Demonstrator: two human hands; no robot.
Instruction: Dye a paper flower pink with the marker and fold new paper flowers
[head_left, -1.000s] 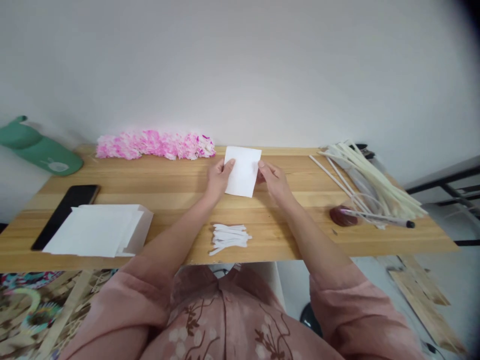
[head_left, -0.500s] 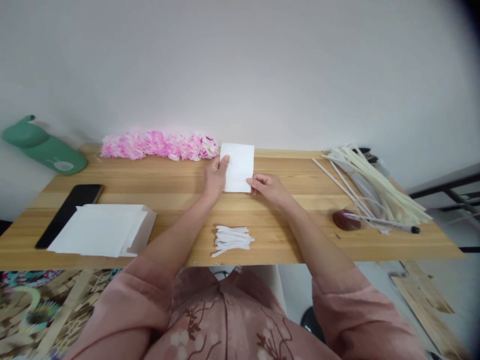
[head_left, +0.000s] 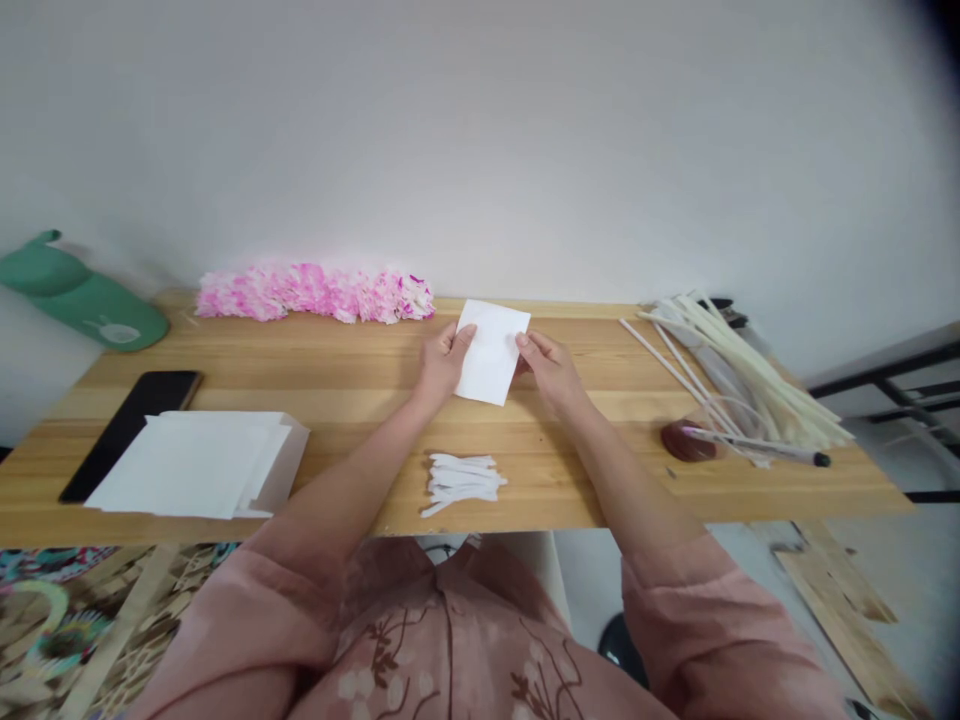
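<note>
In the head view, the white paper (head_left: 491,352) is between the two grips, above the middle of the bench (head_left: 360,390); it is four-cornered and looks flat, and it is turned a little, so that its far edge slopes down to the right. The left grip (head_left: 442,362) is grasping its left edge with the thumb on top, and the right grip (head_left: 553,368) is pinching its right edge, also with the thumb on the upper face. The other fingers are mostly hidden under the paper or curled behind it, and I cannot tell if it is one sheet or several layers, nor if it touches the bench. On the near side of the grips lies a small bundle of white strips (head_left: 465,480). To the left of the left grip, a white paper stack (head_left: 187,462) covers part of the black phone (head_left: 124,430), and the green bottle (head_left: 97,305) is cut off by the picture edge. Far to the right of the right grip, a dark object (head_left: 721,303) behind the pale strips (head_left: 780,380) is hard to make out. Compared with half a second ago, the paper has rotated from nearly straight, and the right grip has moved from its near right corner to higher on the right edge.
</note>
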